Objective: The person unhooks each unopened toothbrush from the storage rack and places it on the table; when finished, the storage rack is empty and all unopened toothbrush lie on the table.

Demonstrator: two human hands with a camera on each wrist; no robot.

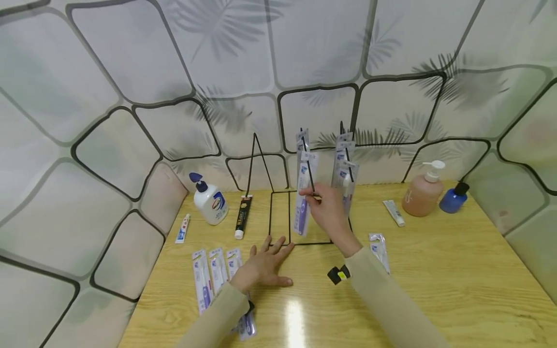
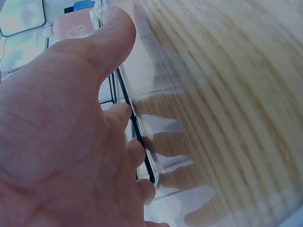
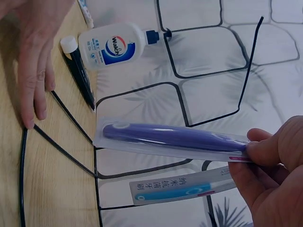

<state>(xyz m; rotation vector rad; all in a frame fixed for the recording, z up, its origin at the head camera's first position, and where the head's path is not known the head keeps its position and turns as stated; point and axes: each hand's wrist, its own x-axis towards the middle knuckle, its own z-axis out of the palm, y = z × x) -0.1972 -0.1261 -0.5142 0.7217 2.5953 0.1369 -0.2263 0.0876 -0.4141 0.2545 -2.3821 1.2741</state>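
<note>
left hand [image 1: 261, 267]: flat and relaxed on the table [image 1: 435, 270], fingertips on the wire rack [image 1: 280, 217] base at centre. right hand [image 1: 328, 210]: pinching a packaged toothbrush [image 1: 302, 203] at a rack peg. risk: the pack may slip off, or the light rack tip.

On the wooden table [image 1: 435, 270] we see a white pump bottle [image 1: 210, 200] at the left, a black tube [image 1: 243, 216] beside it and a small white tube [image 1: 183, 228] further left. At the right stand a pink pump bottle [image 1: 422, 192] and a blue bottle [image 1: 453, 198].
</note>
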